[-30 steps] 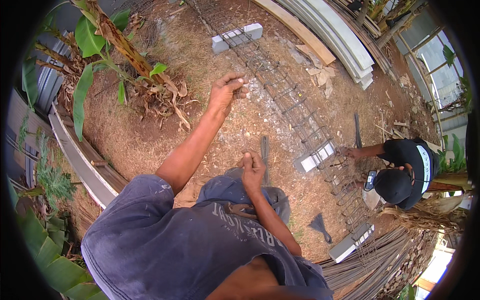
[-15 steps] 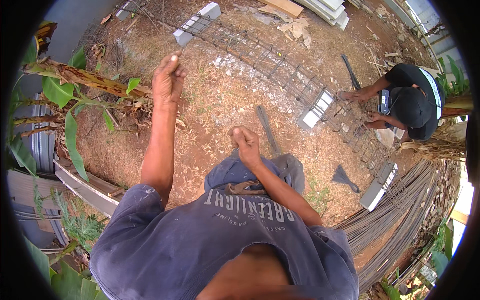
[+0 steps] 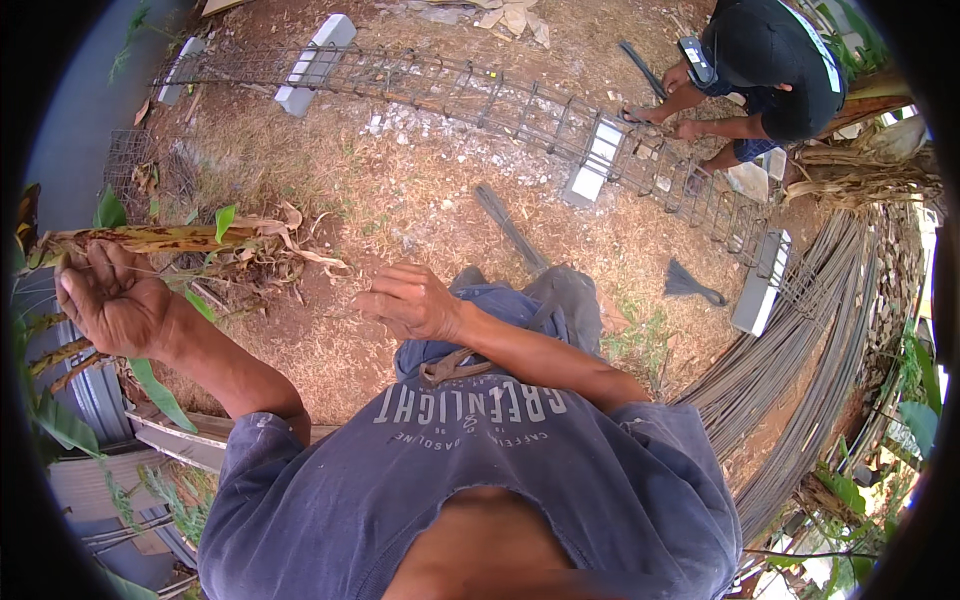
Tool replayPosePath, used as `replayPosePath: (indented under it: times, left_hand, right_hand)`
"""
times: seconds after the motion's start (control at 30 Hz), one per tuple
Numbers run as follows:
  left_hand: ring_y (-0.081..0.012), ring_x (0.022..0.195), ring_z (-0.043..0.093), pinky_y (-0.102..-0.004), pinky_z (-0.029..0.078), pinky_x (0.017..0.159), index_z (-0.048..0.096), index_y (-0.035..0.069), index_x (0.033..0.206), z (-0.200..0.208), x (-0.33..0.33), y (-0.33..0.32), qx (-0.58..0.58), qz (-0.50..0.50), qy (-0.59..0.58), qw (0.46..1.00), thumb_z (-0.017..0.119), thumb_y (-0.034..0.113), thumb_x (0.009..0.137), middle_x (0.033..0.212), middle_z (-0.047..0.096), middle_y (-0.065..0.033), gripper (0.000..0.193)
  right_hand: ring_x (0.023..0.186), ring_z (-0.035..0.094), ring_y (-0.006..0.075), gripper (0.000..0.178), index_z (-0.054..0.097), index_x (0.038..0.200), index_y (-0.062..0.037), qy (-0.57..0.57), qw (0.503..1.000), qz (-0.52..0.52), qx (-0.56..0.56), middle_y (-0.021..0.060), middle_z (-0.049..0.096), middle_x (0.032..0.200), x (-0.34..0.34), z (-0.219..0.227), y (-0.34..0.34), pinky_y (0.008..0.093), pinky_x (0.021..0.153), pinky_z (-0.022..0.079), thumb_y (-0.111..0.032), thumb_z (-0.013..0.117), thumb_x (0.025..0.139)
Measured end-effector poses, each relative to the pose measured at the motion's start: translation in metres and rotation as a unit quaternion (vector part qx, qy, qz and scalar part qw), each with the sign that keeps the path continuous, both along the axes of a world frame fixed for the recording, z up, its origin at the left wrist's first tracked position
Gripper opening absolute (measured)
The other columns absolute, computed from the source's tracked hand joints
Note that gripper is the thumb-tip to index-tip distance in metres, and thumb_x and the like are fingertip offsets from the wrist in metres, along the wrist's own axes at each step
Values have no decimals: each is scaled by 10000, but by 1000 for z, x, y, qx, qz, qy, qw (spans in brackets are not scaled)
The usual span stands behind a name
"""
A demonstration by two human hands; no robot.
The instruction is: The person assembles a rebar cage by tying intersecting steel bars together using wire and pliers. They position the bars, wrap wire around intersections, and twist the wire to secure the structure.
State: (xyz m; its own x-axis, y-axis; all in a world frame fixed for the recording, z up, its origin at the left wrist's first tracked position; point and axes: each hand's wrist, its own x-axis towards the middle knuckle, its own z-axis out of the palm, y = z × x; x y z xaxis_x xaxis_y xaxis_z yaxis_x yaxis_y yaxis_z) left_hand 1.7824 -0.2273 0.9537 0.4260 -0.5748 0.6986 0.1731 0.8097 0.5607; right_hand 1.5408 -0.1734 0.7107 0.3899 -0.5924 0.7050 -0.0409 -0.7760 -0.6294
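Observation:
My left hand (image 3: 115, 300) is out at the far left, palm turned up, with fingers curled in beside the banana stem (image 3: 190, 238). Faint thin strands, perhaps wire, show near its fingertips. In front of my lap my right hand (image 3: 410, 302) is closed, knuckles up, thumb side toward the left. Whatever it pinches is too fine to make out. Closest to my knees, a bundle of thin dark wire (image 3: 510, 228) lies on the dry ground. A second looped wire bundle (image 3: 692, 283) rests farther right.
A long rebar cage (image 3: 440, 98) stretches across the far side, propped on pale blocks (image 3: 598, 160). At the far right a co-worker (image 3: 780, 70) in black bends over it, both hands low. Long steel rods (image 3: 790, 320) are piled on the right; a wall (image 3: 100, 90) stands at the left.
My left hand has swung left and nearer, turning palm up. My right hand has shifted left and turned knuckles up. My view has shifted; the co-worker appears more upright.

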Motion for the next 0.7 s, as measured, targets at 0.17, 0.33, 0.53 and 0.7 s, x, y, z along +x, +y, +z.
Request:
replayPosePath:
  times: [0.17,0.33,0.53,0.7]
  left_hand:
    - [-81,563,307,-230,249,452,561,-55,1005,2,21,11,50,-158,-8,986,515,60,958,903,488,-99,132]
    - [-59,527,281,-196,240,420,543,-52,1060,-41,29,11,122,4,1,992,506,86,975,893,510,-95,167]
    - [-106,539,424,-233,357,432,543,-53,1009,-138,102,-21,280,286,169,901,491,102,975,845,558,-74,167]
    - [-200,634,549,-319,494,523,551,-69,920,-123,132,-47,362,333,233,839,498,79,960,823,564,-94,162]
  right_hand:
    - [643,533,176,344,638,1167,-146,66,994,-41,-74,11,558,699,12,-12,5,317,552,453,-212,640,830]
    - [551,536,177,184,668,999,-115,172,930,-183,268,31,619,735,10,-17,-16,327,450,430,-231,651,857]
    - [502,566,217,192,644,854,-84,-82,977,-118,160,82,619,683,3,-11,-3,380,434,444,-262,593,903]
    - [514,578,231,211,610,803,-59,264,954,42,138,94,593,658,25,-32,10,390,449,459,-240,573,905]
